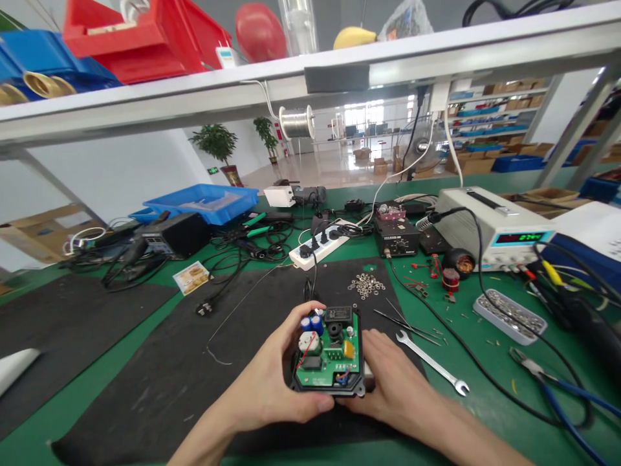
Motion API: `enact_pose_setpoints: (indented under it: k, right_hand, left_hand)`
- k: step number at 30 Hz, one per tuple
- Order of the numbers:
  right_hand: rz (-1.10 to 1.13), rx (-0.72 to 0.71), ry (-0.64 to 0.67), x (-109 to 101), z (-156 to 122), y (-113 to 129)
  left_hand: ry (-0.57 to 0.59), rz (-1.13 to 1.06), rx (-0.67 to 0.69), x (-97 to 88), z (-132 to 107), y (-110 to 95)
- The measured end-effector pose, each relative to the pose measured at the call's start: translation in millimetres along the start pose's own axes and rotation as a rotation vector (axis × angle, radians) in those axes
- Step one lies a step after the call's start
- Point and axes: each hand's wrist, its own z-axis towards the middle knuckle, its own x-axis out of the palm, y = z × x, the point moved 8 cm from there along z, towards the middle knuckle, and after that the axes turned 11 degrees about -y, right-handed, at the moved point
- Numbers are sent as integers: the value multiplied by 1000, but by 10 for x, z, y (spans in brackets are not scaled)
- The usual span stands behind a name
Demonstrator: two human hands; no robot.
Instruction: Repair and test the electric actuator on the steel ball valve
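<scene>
Circuit-board unit (pixel 334 356): located above the near part of the central black mat (pixel 160 388), held in both hands. Whether its underside touches the mat cannot be confirmed. The green board sits component side up in a black housing; blue capacitors (pixel 311 323), a yellow component (pixel 348 350) and a red wire (pixel 305 350) are visible on it.

Left hand (pixel 276 372): clamped on the left side of the housing, thumb laid along the near edge. Right hand (pixel 395 378): pressed against the right side, thumb at the near edge; its fingertips are partly hidden.

On the far right part of the mat lies a loose scatter of metal nuts (pixel 367 286). Thin tweezers (pixel 407 325) and a wrench (pixel 431 363) lie across the mat's right edge.

Right of the mat, on the green bench (pixel 473 421), are a dish (pixel 518 336) of small metal parts and blue-handled pliers (pixel 533 370). Farther back on that side stands a power supply (pixel 490 226) with a lit display.

Beyond the mat's far edge are a white power strip (pixel 305 260), with plugs inserted, and a black control box (pixel 396 237). Just off the mat's far left corner lies a printed card (pixel 191 278); a blue tray (pixel 218 215) stands behind it. Over the area beyond the mat hangs a wire spool (pixel 297 123).
</scene>
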Motion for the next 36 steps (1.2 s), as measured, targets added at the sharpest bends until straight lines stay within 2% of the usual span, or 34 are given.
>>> enact_pose_setpoints:
  k: [3,8,12,16,21,26,32,36]
  right_hand:
    - [10,11,0,-2,-5,-6]
    - [3,-6,-18,-3,-21,-10]
    - [-6,0,-30,-10,-19,-32]
    - [-20,-13,-31,-12,-19,-25]
    - [-22,0,-55,-4,-32,-39]
    - [-47,-2,-58,24,-45,-40]
    - [-8,15,-48,5,-44,-30]
    - [18,14,-40,-1,-29,-22]
  left_hand:
    - [-17,-15,-21,-39,0,21]
    - [10,119,-38,-42,-12,-12]
    - [21,96,-55,-38,-23,-43]
    - [10,193,-60,-45,-24,-59]
    - [36,126,-40,5,-19,-107]
    - [26,214,-45,-19,-65,-113]
    - [11,136,-28,-7,-68,-140]
    - [6,173,-48,-44,-73,-114]
